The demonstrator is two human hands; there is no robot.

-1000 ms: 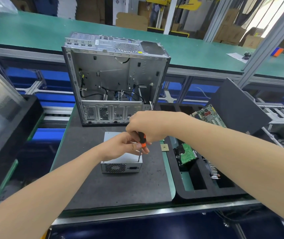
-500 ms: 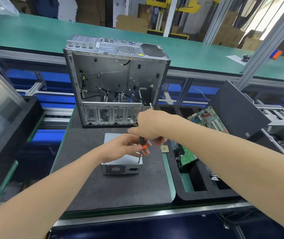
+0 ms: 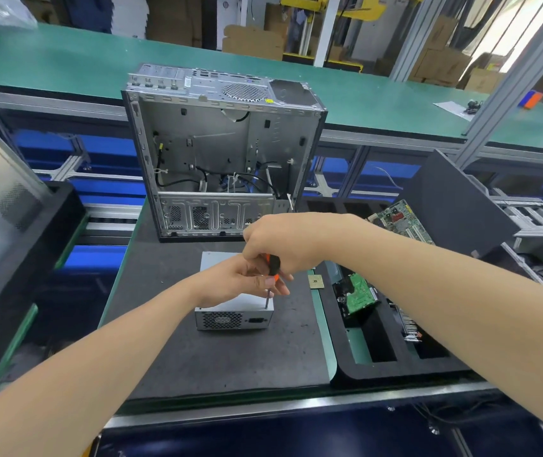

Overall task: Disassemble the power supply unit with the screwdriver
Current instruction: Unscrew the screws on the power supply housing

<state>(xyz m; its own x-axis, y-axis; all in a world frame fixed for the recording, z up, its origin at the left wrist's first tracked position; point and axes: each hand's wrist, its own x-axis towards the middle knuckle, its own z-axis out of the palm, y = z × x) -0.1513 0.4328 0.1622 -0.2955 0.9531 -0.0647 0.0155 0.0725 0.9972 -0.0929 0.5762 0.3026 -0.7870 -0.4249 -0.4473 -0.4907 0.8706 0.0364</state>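
Observation:
The grey power supply unit (image 3: 234, 317) lies flat on the dark mat (image 3: 217, 354), its vented end facing me. My right hand (image 3: 280, 240) grips the black-and-orange screwdriver (image 3: 272, 270) by the handle and holds it upright, tip on the unit's near right top corner. My left hand (image 3: 240, 282) rests on top of the unit, its fingertips pinching the screwdriver's shaft just under the handle. Much of the unit's top is hidden by my hands.
An open, emptied computer case (image 3: 220, 153) stands upright just behind the unit. A small square chip (image 3: 316, 281) lies at the mat's right edge. A black foam tray (image 3: 392, 367) at the right holds a hard drive (image 3: 359, 293) and a circuit board (image 3: 402, 221).
My right hand has shifted a little round the screwdriver handle, and the view has drifted. The screwdriver tip stays on the same corner of the unit; my left hand keeps its place.

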